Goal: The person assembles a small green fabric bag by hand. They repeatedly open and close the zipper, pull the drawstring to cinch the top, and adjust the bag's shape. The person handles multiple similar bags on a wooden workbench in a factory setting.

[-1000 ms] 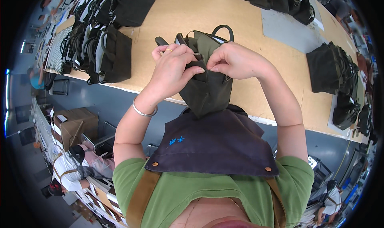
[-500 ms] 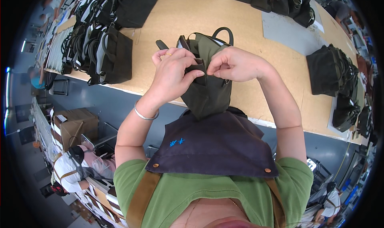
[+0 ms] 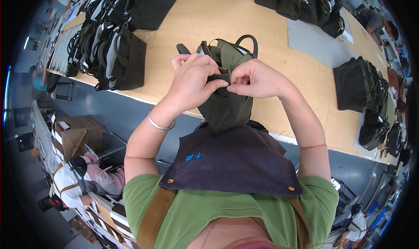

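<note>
- The left hand covers the upper front of the olive-green fabric bag, so what its fingertips pinch cannot be told.
- The bag's lower end is hidden behind the dark navy apron bib.
- The black bags at the light wooden surface's far edge are cut off by the frame.

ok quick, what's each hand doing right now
Left hand: closed, pinching the top edge of the olive green bag.
Right hand: closed, pinching the same edge of the bag.
</note>
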Tool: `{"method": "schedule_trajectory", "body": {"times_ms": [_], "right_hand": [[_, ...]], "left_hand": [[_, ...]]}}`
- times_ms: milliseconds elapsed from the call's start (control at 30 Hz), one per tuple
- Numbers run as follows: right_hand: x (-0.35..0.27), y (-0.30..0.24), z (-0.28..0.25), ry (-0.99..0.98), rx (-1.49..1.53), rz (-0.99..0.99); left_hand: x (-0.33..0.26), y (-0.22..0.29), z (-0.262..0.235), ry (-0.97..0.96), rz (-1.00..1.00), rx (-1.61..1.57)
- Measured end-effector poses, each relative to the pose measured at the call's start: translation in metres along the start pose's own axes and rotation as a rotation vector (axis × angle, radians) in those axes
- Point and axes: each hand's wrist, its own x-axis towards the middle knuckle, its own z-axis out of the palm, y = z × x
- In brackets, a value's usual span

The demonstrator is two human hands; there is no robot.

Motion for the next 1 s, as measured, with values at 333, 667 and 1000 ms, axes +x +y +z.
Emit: {"method": "schedule_trajectory", "body": {"times_ms": [333,667,1000], "right_hand": [[0.001,0.020,0.006,0.067,0.025,-0.207],[0.000,0.023,0.003,0.130,0.181,-0.153],[-0.002,0.013,0.006,0.225,0.054,-0.207]], "left_hand": [[0.006,-0.020,-0.004,0.033,0.137,-0.115],[0.014,-0.013,-0.004,-0.025,0.052,-0.077],[0.019,-0.008,-0.006,-0.035,0.020,-0.086]]}}
